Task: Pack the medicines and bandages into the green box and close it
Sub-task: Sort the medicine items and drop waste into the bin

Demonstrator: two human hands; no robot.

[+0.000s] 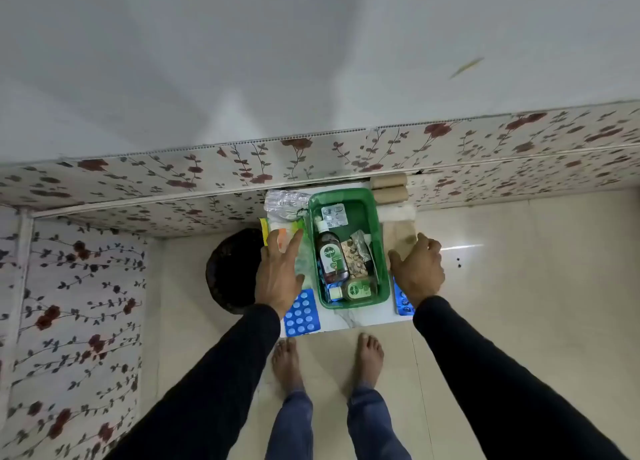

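Observation:
The green box (380,251) stands uncovered on a small white table (360,317). Inside lie a large Dettol bottle (330,255), a small Dettol bottle (355,289), a silver pill strip (333,216) and small packets (356,255). My left hand (278,274) hovers just left of the box, fingers spread, above a yellow-and-white pack (277,225). A blue tablet strip (302,315) lies below that hand. My right hand (417,269) rests right of the box, fingers curled over a beige bandage (398,232), partly covering another blue strip (403,303). Whether it grips anything is hidden.
Two tan bandage rolls (389,187) and a white one (398,213) lie behind the box on the right. A silver foil pack (284,201) sits at the back left. A dark round basket (232,269) stands on the floor to the left. My bare feet (327,359) are at the table's front edge.

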